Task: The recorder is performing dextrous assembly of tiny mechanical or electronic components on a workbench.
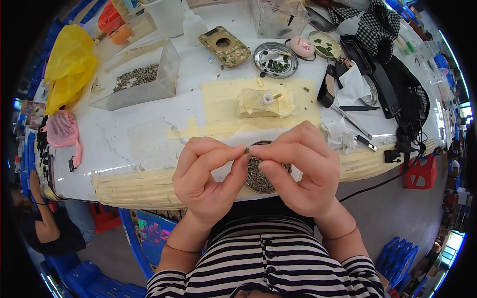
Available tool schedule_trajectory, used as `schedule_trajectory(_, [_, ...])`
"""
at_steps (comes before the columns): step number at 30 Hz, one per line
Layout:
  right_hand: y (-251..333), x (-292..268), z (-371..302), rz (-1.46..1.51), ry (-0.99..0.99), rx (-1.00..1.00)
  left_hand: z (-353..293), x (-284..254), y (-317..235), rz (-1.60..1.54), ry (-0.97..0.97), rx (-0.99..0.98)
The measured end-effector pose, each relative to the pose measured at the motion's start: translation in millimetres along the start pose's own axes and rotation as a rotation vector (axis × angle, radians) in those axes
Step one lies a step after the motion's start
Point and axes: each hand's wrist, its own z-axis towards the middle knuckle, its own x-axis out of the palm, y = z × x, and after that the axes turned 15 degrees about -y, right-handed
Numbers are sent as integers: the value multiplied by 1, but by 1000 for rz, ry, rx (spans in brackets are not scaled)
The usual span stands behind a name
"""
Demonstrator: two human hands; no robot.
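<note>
My left hand [211, 174] is closed in a pinch, with a tiny dark greenish part [247, 150] at the tips of its thumb and forefinger. From the other side, my right hand [310, 166] brings its forefinger tip up against or very near that part; its thumb stands apart from the forefinger. Below and between both hands sits a round dish [247, 187] full of small grey-green parts [259, 178], partly hidden by the fingers. Just beyond is a tape-covered block [251, 109] bearing a small white pot [268, 98] with a stick in it.
Farther back lie a camouflage model tank hull [226, 45] and a round metal tray [276, 58]. A clear bin [166, 82] of small parts stands left, near a yellow bag [69, 64] and pink mesh item [62, 130]. Tweezers [355, 123] and a cutter knife [366, 143] lie right. A person [49, 223] sits left.
</note>
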Motion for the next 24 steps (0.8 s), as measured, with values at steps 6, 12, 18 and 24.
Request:
schedule_trajectory(6, [-3, 1, -8, -46, -15, -45, 0, 0, 0, -10, -6, -28])
schedule_trajectory(12, [-11, 7, -13, 177, -7, 272, 1, -2, 2, -60, 14, -37])
schedule_trajectory(18, [0, 5, -13, -4, -25, -18, -1, -1, 2, -14, -5, -46])
schedule_trajectory(24, [-5, 9, -17, -70, -55, -38, 0, -1, 1, -36, -3, -66])
